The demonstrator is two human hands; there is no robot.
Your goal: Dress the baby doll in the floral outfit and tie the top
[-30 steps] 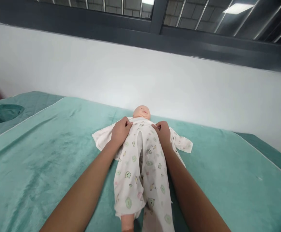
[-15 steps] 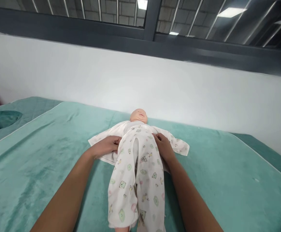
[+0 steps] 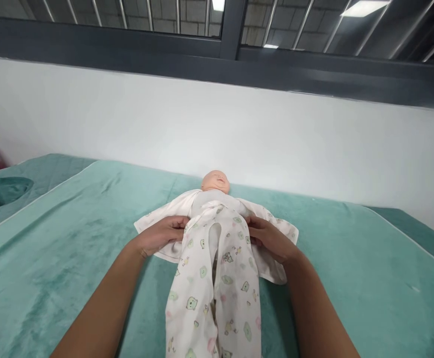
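Head view, left hand [image 3: 164,233]: fingers bent at one side of the pants [image 3: 227,283]; tips hidden, so I cannot tell if they pinch
Right hand [image 3: 271,236]: bent the same way at the other side, well apart from the left hand; pinch or no pinch, cannot tell
Pants: between both hands, on the doll [image 3: 216,183], waist up at its tummy
Waist: the step looks like making it sit right; the next move seems to call for both hands working evenly
White top [image 3: 170,205]: beside both hands, sleeves spread wide
Doll: face up, head past both hands
Green cover [image 3: 75,238]: under everything, out past both hands
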